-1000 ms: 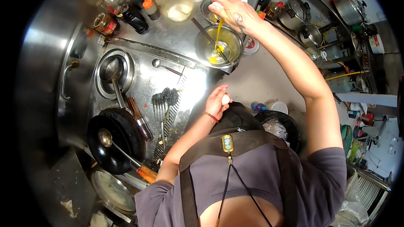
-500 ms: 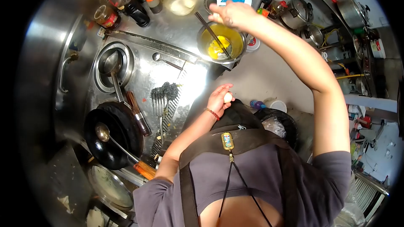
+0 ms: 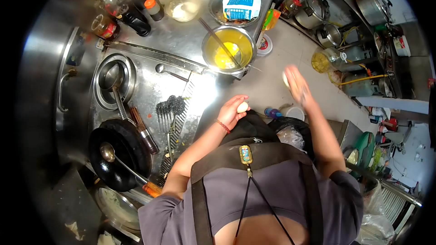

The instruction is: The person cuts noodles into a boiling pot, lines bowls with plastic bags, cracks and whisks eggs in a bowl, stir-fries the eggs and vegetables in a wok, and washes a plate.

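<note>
My left hand [image 3: 230,112] is closed around a pale egg [image 3: 242,107] in front of my apron. Off to the right, my right hand [image 3: 298,87] has its fingers pressed together on a whitish eggshell [image 3: 285,79], partly hidden and smeared by motion. Ahead of both hands, a metal bowl [image 3: 251,41] at the counter corner holds yellow yolk and clear egg white [image 3: 227,55]. A pair of dark chopsticks [image 3: 215,35] leans in the bowl, tips in the egg.
A black-lined bin [image 3: 302,124] stands below my right hand. On the left are a black wok [image 3: 102,163] with a ladle [image 3: 108,152], and a slotted spatula [image 3: 165,118]. Sauce bottles [image 3: 154,10] and a blue-and-white packet [image 3: 242,7] sit at the back.
My right hand has swung from above the bowl down and to the right, carrying the eggshell. My left hand keeps the egg in nearly the same place. The whole view has shifted slightly.
</note>
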Demonstrator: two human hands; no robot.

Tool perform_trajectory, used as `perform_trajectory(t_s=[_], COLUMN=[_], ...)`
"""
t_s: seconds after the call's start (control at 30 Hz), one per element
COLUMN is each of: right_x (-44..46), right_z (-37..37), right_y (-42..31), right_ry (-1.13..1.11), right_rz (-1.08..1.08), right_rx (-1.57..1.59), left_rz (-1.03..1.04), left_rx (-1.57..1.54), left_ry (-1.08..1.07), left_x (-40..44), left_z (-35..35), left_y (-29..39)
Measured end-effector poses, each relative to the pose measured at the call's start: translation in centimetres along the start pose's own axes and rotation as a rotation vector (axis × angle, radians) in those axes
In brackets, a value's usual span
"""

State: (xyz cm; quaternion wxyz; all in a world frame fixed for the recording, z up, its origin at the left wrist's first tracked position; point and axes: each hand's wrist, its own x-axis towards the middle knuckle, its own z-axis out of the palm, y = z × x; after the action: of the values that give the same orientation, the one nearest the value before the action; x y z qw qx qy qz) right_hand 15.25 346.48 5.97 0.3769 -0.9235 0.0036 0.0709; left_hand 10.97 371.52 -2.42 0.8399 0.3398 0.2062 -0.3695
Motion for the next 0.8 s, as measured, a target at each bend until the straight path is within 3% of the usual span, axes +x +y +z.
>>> perform_trajectory(t_s=[0.03,0.13,0.17,0.2,0.3,0.37,0.43,0.5,0.57,0.7,0.8], right_x=[-4.1,-17.3,-19.5,-22.2,-16.0,-9.8,-6.2,-4.1,-2.0,3.7,6.5], right_z=[0.0,0.5,0.3,1.0,2.5,3.3,5.5,6.6,6.5,6.2,7.7], right_y=[3.1,14.6,12.6,15.1,9.6,0.1,-2.9,-3.5,-4.5,-5.7,-3.5], right_ry=[0.010,-0.448,-0.552,-0.445,-0.089,-0.158,-0.206,-0.169,-0.114,0.300,0.384], right_rz=[0.084,0.545,0.782,0.702,0.189,0.054,-0.338,-0.388,-0.445,-0.444,-0.525], right_rx=[-0.065,-0.252,-0.543,-0.568,-0.209,0.022,0.022,-0.015,-0.004,0.096,-0.039], left_rz=[0.013,0.026,0.025,0.002,0.009,0.096,0.218,0.301,0.438,0.430,0.426], left_rx=[0.011,0.025,0.031,0.137,0.493,0.745,0.669,0.775,0.533,0.291,0.138], left_ry=[-0.036,-0.112,-0.162,-0.198,-0.201,-0.182,-0.195,-0.180,-0.133,-0.036,0.185], left_x=[-0.1,0.6,0.9,1.1,1.0,1.2,1.7,1.2,1.3,-1.1,-1.0], left_z=[-0.3,-0.9,-1.0,-0.9,1.7,3.1,3.7,3.9,3.2,2.3,0.4], left_y=[0.1,-0.2,-0.4,-0.8,-0.6,-0.7,-1.1,0.5,1.6,5.1,5.7])
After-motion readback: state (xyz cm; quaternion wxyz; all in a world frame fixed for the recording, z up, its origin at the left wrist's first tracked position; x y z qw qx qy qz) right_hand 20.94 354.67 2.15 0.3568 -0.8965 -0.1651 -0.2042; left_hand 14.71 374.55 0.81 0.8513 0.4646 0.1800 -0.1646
